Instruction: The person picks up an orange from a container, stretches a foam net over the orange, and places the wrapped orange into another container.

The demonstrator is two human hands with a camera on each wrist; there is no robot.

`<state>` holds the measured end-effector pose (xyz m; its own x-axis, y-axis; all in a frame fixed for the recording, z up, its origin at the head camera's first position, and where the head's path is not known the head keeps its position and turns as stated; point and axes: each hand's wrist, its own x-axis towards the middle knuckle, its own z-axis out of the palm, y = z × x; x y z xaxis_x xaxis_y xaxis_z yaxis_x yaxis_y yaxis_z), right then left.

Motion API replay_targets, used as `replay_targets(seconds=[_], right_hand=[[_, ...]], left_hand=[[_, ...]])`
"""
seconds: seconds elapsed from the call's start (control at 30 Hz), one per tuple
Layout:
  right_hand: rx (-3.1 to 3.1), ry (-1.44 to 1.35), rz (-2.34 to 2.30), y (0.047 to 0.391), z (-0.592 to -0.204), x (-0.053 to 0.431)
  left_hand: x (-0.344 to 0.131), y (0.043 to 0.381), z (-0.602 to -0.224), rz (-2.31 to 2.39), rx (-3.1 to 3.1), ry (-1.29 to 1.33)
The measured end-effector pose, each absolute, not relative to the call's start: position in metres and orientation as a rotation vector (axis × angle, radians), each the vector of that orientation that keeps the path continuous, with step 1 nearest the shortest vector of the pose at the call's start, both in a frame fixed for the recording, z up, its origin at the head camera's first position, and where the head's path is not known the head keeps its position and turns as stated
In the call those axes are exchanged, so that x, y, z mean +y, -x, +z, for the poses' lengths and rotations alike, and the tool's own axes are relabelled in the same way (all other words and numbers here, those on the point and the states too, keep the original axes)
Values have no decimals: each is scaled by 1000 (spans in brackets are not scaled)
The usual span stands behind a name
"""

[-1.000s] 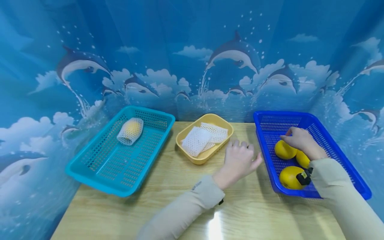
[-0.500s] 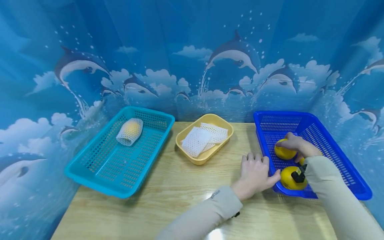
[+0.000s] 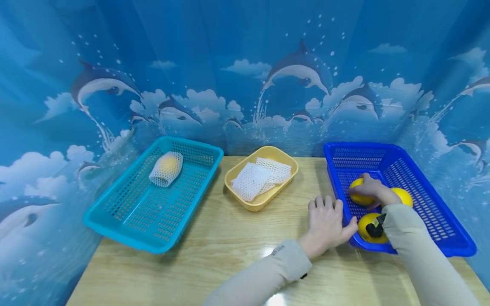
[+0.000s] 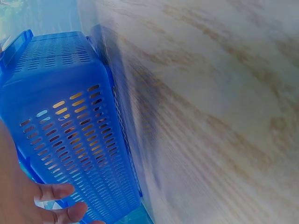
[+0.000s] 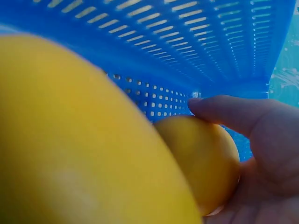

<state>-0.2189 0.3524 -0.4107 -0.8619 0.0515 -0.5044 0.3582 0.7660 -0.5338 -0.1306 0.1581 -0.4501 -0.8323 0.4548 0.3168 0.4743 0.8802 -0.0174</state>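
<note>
Curled round a yellow fruit (image 3: 360, 193), the right hand (image 3: 373, 191) made a close grip inside the blue basket (image 3: 428, 199): in the right wrist view the thumb (image 5: 233, 114) lay over the top of the fruit (image 5: 201, 158) and the palm cupped it from the side, so the grip was wrapped on the fruit rather than spread. That fruit sat on the basket floor toward the near left part of the basket. Just beyond the hand, on its far right side, lay a second yellow fruit (image 3: 402, 196), and just below the wrist, toward the person, lay a third yellow fruit (image 3: 366, 227), partly hidden by a small black device at the cuff of the beige sleeve (image 3: 417, 250). The left hand (image 3: 325, 223) rested on the desk (image 3: 214, 263) just left of the grip, its fingers loosely extended and its thumb laid against the near left corner of the basket; the left wrist view showed fingertips (image 4: 56, 191) touching the perforated basket wall (image 4: 70, 121), holding nothing. Further left of both hands, well apart from the grip, stood a yellow tray (image 3: 283, 159) with white foam nets (image 3: 252, 180) lying in it. Further left again stood a teal basket (image 3: 126, 233), where a netted fruit (image 3: 166, 168) lay at the far end. Behind everything hung a blue dolphin backdrop (image 3: 245, 72).
</note>
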Motion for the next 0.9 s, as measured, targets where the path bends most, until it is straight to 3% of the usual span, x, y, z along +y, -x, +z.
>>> replay_targets(seconds=[0.63, 0.9], right_hand=[[2594, -286, -931, 210, -408, 349], [2662, -220, -904, 205, -390, 343]], left_hand=[[158, 131, -447, -58, -2775, 680], [153, 131, -440, -60, -2801, 701]])
